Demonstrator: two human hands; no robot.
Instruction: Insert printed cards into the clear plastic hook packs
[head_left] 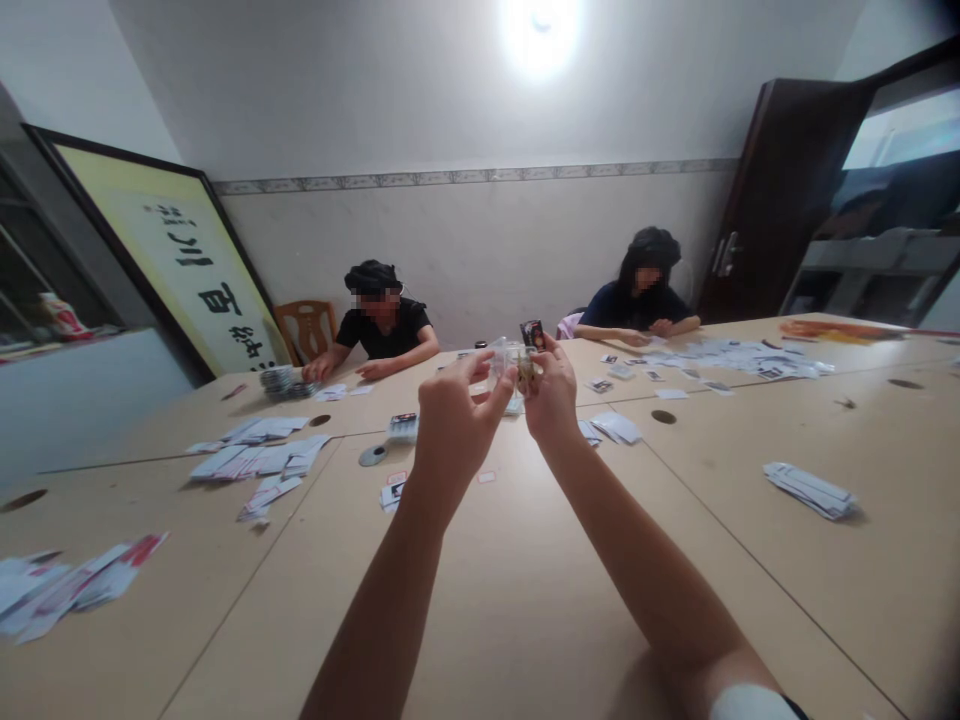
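Both my arms reach forward over the table. My left hand (459, 415) has its thumb and fingers closed on a small clear plastic case (498, 362), held up above the tabletop. Close beside it, my right hand (553, 395) grips a small dark printed card (532, 334) that stands up between the fingers. A small yellowish item shows by the right fingertips, too blurred to name. Beyond and below the hands, part of a pale item is mostly hidden. Left of my left wrist lie a clear box with a dark printed top (403, 427) and a few small cards (391, 494).
Stacks of white paper slips (259, 458) lie on the left of the table (510, 600), with another bundle (810, 490) at right. Loose slips (742, 357) spread at the far right. Two people sit across, one beside stacked cases (281, 381). A grey disc (373, 456) lies left of centre.
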